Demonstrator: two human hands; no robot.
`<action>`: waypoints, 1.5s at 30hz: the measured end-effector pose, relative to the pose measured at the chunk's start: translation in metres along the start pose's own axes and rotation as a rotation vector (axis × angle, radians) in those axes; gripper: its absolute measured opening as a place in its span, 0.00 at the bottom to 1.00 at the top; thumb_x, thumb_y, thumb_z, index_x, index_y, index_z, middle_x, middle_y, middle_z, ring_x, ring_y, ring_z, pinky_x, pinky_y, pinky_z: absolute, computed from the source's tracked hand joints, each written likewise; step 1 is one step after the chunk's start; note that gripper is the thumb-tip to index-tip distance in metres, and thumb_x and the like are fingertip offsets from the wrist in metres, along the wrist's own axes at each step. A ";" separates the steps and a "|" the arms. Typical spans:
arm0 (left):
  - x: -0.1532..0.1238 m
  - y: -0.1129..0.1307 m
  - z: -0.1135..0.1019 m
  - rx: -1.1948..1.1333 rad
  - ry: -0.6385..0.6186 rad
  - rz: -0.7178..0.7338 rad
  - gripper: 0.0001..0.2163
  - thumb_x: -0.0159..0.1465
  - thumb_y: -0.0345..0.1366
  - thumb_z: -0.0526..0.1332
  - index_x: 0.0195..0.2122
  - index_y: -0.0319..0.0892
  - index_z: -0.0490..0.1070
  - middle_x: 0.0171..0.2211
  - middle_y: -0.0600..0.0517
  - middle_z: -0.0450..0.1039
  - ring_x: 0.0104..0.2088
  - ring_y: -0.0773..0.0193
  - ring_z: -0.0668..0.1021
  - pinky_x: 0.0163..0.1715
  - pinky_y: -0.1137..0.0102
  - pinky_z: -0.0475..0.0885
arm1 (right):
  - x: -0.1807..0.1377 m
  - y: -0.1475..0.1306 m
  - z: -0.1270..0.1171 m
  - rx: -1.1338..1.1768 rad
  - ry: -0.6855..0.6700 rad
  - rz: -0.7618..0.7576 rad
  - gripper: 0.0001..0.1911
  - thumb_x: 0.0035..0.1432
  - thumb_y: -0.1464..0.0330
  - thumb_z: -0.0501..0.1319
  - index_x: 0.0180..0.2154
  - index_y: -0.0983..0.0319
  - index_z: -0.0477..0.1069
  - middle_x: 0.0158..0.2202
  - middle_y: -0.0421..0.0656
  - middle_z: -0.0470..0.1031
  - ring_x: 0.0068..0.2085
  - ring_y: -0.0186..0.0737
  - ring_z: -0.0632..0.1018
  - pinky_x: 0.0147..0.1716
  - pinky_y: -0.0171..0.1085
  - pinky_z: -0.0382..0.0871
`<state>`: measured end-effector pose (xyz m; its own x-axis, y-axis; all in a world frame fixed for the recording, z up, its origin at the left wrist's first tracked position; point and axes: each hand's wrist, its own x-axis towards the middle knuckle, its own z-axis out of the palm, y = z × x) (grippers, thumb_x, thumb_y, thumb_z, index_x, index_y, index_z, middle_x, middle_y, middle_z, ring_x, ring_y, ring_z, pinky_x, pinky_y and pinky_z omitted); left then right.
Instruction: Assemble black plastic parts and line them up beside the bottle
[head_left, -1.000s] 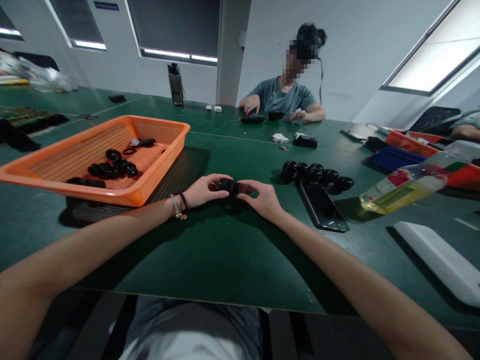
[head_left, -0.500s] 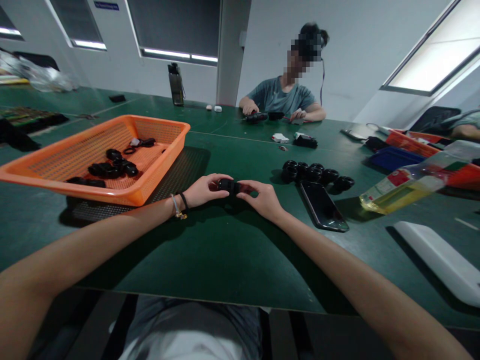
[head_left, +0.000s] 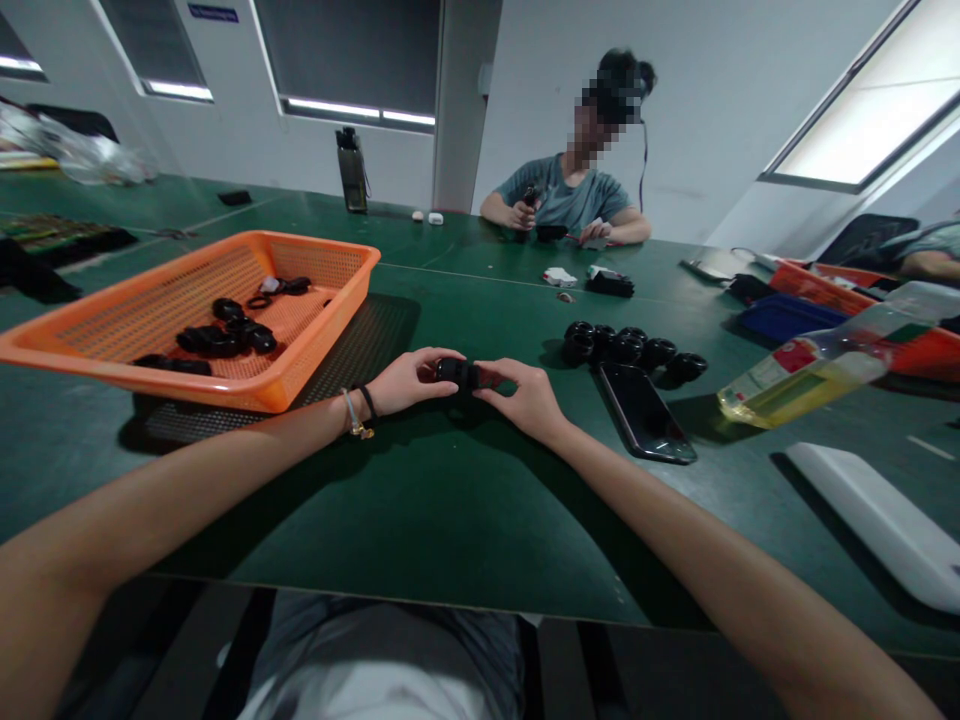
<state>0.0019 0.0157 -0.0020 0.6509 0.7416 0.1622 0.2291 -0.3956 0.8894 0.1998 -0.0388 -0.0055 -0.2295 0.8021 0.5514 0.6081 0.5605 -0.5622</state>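
A small black round part [head_left: 457, 372] sits between both my hands just above the green table [head_left: 450, 500]. My left hand [head_left: 409, 381] pinches its left side with curled fingers. On the other side, my right hand [head_left: 525, 396] grips it with thumb and fingers closed. A row of similar black round parts [head_left: 630, 347] lies on the table to the right of my hands. More black parts [head_left: 225, 338] lie inside an orange mesh basket [head_left: 315, 345] to the left.
A dark phone [head_left: 645, 412] lies right of my hands, then a plastic bottle with yellow liquid [head_left: 817, 365] and a white flat object [head_left: 877, 520]. A person sits across the table [head_left: 570, 190]. Red and blue trays [head_left: 795, 310] stand far right.
My hands and the black part have barely moved. The person across the table has lifted a dark object from the table up in front of the chest.
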 end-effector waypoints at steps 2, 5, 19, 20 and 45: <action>0.000 0.001 0.000 -0.009 0.003 -0.001 0.23 0.51 0.40 0.63 0.48 0.38 0.66 0.41 0.48 0.72 0.35 0.65 0.75 0.38 0.68 0.69 | 0.000 0.000 0.001 0.021 0.003 0.024 0.16 0.47 0.72 0.64 0.42 0.61 0.72 0.33 0.42 0.77 0.33 0.37 0.77 0.36 0.40 0.72; -0.001 0.002 0.000 -0.017 0.004 0.001 0.23 0.51 0.40 0.64 0.48 0.38 0.67 0.40 0.48 0.72 0.35 0.65 0.75 0.38 0.69 0.69 | 0.000 -0.001 0.001 0.047 -0.001 0.044 0.16 0.46 0.72 0.64 0.41 0.61 0.72 0.33 0.42 0.77 0.33 0.37 0.77 0.37 0.40 0.72; -0.001 0.003 0.000 0.023 0.003 -0.010 0.23 0.51 0.41 0.63 0.48 0.38 0.66 0.41 0.48 0.72 0.35 0.64 0.74 0.38 0.68 0.70 | 0.000 0.000 0.001 0.059 -0.001 0.053 0.14 0.46 0.72 0.64 0.39 0.61 0.73 0.30 0.41 0.78 0.31 0.37 0.77 0.35 0.39 0.73; -0.001 0.003 -0.001 0.026 0.002 -0.005 0.23 0.51 0.41 0.63 0.48 0.38 0.66 0.41 0.48 0.72 0.35 0.64 0.74 0.38 0.67 0.70 | 0.000 0.000 0.002 0.059 -0.001 0.052 0.13 0.46 0.72 0.64 0.39 0.61 0.73 0.30 0.40 0.78 0.30 0.37 0.77 0.35 0.39 0.73; -0.001 0.002 0.000 0.034 0.003 0.021 0.21 0.53 0.39 0.63 0.47 0.39 0.66 0.42 0.48 0.71 0.37 0.65 0.74 0.39 0.68 0.69 | 0.001 -0.001 -0.001 -0.018 -0.013 0.007 0.14 0.47 0.71 0.64 0.39 0.59 0.73 0.32 0.41 0.77 0.33 0.37 0.76 0.35 0.39 0.72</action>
<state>0.0013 0.0142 -0.0005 0.6539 0.7343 0.1821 0.2401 -0.4297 0.8705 0.1998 -0.0390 -0.0041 -0.2354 0.8086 0.5392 0.6231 0.5514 -0.5548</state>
